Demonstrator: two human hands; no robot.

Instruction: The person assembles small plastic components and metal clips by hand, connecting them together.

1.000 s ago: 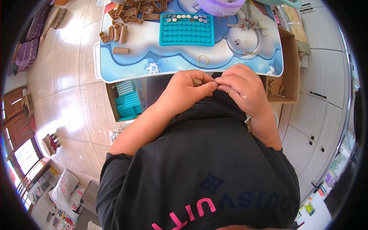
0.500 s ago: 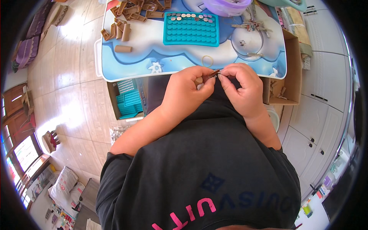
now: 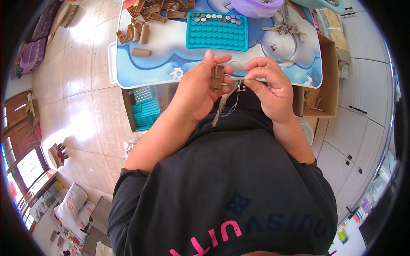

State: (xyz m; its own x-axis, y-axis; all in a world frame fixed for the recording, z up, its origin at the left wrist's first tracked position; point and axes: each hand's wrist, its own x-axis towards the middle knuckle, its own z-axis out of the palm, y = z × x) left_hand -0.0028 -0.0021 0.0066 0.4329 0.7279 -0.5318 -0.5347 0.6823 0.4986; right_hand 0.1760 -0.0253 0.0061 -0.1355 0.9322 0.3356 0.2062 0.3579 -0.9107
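My left hand (image 3: 201, 87) holds a small brown plastic casing (image 3: 217, 77) upright between thumb and fingers. My right hand (image 3: 270, 85) pinches a tiny metal part with thin wires (image 3: 239, 85) right beside the casing; a wire and a thin strip hang down from it over my dark shirt. Both hands hover just in front of the near edge of a low blue and white table (image 3: 166, 64). On the table behind them lies a teal tray (image 3: 217, 30) with rows of round wells, a line of small discs along its far edge.
A heap of brown casings (image 3: 145, 17) lies at the table's far left. A purple bowl (image 3: 256, 6) stands at the back, wire parts (image 3: 286, 30) at right. A cardboard box (image 3: 320, 94) sits right of the table, teal trays (image 3: 145, 109) below it. Tiled floor lies left.
My hands have parted slightly and lifted; the brown casing is now upright in my left hand and the wired part is drawn out in my right. The view tilted toward the table.
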